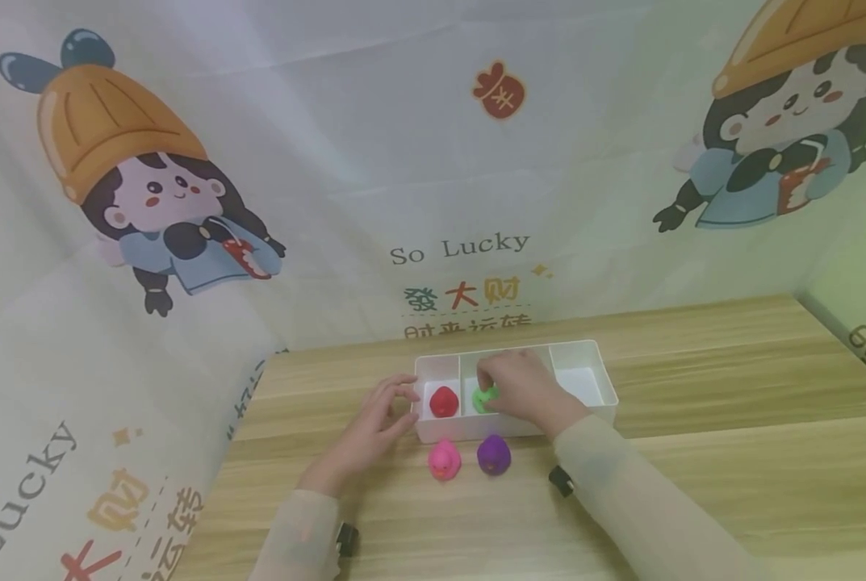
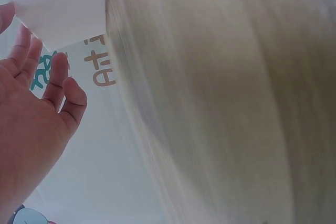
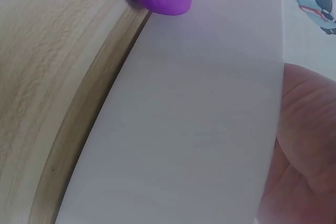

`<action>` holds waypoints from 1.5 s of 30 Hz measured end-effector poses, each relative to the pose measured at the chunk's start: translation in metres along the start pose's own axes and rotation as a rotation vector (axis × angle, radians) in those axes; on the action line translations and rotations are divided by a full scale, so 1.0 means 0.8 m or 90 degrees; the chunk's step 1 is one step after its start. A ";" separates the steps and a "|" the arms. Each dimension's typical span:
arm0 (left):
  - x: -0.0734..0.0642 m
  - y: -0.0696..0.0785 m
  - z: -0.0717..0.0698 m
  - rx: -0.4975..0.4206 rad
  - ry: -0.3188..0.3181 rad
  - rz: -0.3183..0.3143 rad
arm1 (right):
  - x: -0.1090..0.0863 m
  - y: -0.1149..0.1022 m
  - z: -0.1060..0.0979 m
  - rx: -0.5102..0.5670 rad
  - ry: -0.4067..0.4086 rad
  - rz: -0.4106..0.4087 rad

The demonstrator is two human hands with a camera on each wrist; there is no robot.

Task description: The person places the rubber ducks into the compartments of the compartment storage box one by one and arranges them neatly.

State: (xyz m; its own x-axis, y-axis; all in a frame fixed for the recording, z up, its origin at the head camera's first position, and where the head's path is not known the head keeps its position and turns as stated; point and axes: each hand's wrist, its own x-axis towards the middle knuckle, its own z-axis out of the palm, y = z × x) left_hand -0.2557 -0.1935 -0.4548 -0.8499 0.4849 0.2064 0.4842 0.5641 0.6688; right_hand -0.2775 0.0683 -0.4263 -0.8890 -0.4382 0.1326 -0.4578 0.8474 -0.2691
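A white divided box [image 1: 469,428] stands on the table, its long side toward me. My right hand [image 1: 523,387] reaches over the front wall into the middle compartment and pinches a green rubber duck [image 1: 482,399], whose right part is hidden by the fingers. In the right wrist view the front wall [image 3: 184,108] covers the fingertips and the duck. At the box's left end, my left hand [image 1: 378,420] has its fingers spread and relaxed, fingertips at the end wall [image 2: 63,9]. A red rubber duck [image 1: 443,401] sits in the left compartment.
Just in front of the box, a pink rubber duck [image 1: 444,460] and a purple rubber duck [image 1: 494,455] sit side by side on the wooden table [image 1: 723,420]. Behind the table hangs a printed cloth [image 1: 345,161], with more of it at both sides.
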 end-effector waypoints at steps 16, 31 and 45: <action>0.000 -0.001 0.000 0.002 -0.003 0.014 | -0.009 0.019 0.013 0.135 0.107 -0.064; 0.001 -0.001 0.001 -0.008 0.002 0.009 | -0.026 0.027 0.007 0.183 0.171 -0.058; 0.000 -0.002 0.003 0.001 0.001 0.009 | -0.052 0.027 -0.005 0.222 0.198 -0.113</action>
State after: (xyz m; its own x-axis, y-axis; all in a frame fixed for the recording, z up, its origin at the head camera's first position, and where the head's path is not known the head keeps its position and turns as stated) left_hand -0.2561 -0.1925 -0.4573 -0.8430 0.4919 0.2178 0.4973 0.5584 0.6640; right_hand -0.2506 0.1058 -0.4334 -0.7811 -0.4113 0.4698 -0.6206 0.5941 -0.5118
